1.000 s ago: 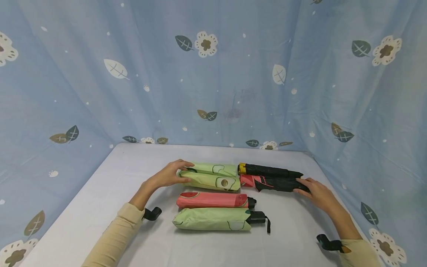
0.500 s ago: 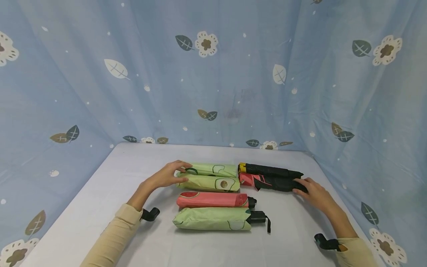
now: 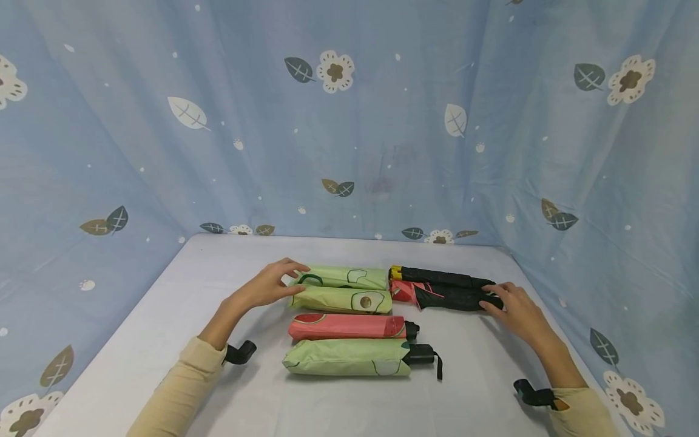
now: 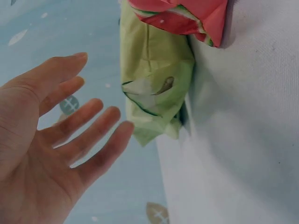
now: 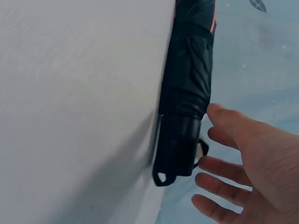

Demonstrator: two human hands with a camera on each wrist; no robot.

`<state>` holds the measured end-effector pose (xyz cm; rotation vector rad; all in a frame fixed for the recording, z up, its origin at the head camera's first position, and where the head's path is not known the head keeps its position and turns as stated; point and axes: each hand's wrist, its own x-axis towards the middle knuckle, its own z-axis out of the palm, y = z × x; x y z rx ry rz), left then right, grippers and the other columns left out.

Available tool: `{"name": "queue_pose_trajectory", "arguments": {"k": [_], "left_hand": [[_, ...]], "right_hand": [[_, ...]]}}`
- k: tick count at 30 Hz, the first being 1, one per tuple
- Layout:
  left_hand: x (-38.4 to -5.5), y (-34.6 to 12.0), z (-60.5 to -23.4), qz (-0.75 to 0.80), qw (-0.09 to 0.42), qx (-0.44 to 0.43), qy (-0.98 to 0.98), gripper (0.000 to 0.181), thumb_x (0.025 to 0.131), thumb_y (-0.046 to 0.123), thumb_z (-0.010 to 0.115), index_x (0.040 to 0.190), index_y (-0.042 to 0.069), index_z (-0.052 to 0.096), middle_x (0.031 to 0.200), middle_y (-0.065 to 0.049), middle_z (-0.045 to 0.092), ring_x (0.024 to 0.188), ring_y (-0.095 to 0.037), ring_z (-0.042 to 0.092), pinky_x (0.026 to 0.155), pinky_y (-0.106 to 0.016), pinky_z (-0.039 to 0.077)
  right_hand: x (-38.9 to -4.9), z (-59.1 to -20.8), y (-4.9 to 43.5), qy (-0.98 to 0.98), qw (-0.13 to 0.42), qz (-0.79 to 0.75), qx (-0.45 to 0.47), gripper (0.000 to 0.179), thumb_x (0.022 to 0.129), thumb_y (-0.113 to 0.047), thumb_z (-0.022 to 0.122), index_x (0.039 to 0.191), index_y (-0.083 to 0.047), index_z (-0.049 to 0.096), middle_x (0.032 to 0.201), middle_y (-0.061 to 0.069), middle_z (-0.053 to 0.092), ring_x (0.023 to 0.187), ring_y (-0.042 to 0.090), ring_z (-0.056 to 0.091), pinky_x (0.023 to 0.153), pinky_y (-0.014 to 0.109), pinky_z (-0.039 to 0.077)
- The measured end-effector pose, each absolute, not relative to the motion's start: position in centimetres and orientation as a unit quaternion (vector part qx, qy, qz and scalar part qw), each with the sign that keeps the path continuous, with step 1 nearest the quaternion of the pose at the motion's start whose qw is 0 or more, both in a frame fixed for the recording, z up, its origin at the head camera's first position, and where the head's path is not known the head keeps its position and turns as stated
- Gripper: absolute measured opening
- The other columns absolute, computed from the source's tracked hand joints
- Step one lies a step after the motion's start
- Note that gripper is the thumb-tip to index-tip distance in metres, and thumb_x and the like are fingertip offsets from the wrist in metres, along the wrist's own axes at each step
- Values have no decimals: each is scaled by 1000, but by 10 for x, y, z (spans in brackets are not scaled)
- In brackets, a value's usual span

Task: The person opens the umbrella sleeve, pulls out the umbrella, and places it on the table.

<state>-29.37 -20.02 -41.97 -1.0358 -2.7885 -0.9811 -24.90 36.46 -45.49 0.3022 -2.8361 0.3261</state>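
At the back of the table, two folded light-green umbrellas, a rear one and a nearer one, lie side by side. My left hand is at their left ends, fingers spread; in the left wrist view the hand appears apart from the green fabric. To their right lie a black umbrella with a yellow end and a black one with a red end. Beside the black ends is my right hand. In the right wrist view its thumb meets the edge of a black umbrella, fingers loosely spread.
Nearer on the white table lie a folded red watermelon-print umbrella and a green umbrella with a black handle and strap. A blue patterned curtain closes off the back and sides.
My left hand has drawn back slightly to the left from the green umbrellas' ends. The right hand has shifted slightly at the black umbrellas' ends, its fingers less over the umbrella. The umbrellas stay nearly in place.
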Motion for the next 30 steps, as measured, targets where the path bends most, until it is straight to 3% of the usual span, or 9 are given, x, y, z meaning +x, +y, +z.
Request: {"name": "queue_pose_trajectory", "arguments": {"k": [5,9,16,22,27,30], "left_hand": [[-286,-198,-415,-297,34,-340,-892,42,94,26,68,131,7,61,126,-16,60,110,-37,63,84,-52,54],[-279,-194,-411,-291,41,-349,-890,40,94,24,68,129,7,62,125,-16,61,109,-37,63,81,-54,54],[-268,-185,-405,-274,32,-361,-891,34,93,21,69,126,14,65,119,-5,65,104,-28,65,82,-42,56],[-261,-181,-408,-285,-18,-375,-882,38,95,22,66,129,8,62,125,-11,65,104,-25,66,81,-39,57],[-259,-179,-413,-295,-38,-376,-877,40,95,29,66,130,9,62,122,-7,67,103,-22,66,81,-38,57],[-259,-177,-415,-299,-46,-379,-875,40,95,29,67,129,9,62,121,-7,67,103,-21,66,81,-35,57]], "right_hand": [[-248,-448,355,-972,165,105,127,43,88,-30,73,121,-4,66,117,30,59,105,50,54,82,63,45],[-247,-445,345,-969,177,91,145,41,86,-30,75,118,-5,68,115,27,61,103,49,56,80,62,46],[-246,-442,329,-965,185,80,170,39,84,-30,77,115,-7,70,113,22,65,101,45,59,80,61,48],[-243,-441,317,-972,148,78,166,38,87,-34,74,117,-10,69,115,19,66,105,43,61,83,60,48],[-239,-437,308,-975,124,85,166,39,88,-35,72,119,-12,68,116,18,65,105,41,62,85,61,48],[-238,-436,303,-973,117,96,172,39,88,-35,72,120,-13,68,114,16,66,97,36,66,78,55,53]]}}
